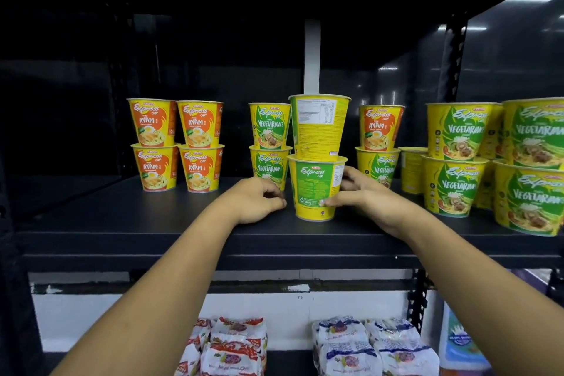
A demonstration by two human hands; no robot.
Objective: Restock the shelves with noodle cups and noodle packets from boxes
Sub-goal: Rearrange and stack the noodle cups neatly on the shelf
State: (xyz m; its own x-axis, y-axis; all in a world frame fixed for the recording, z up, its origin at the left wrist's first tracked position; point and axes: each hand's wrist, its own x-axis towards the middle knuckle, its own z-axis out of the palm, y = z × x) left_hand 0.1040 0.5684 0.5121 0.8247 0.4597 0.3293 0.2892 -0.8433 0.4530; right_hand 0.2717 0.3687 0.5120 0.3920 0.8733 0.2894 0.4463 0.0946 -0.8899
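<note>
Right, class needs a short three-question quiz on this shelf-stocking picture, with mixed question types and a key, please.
1. True or false: the right hand holds nothing.
2. Multiple choice: the Ayam cups grouped at far left number A) two, B) four, C) six.
3. Fill in: the noodle packets lie ____ the cups' shelf.

Key
1. False: its fingers grip the bottom cup of the middle stack.
2. B.
3. Below.
</note>
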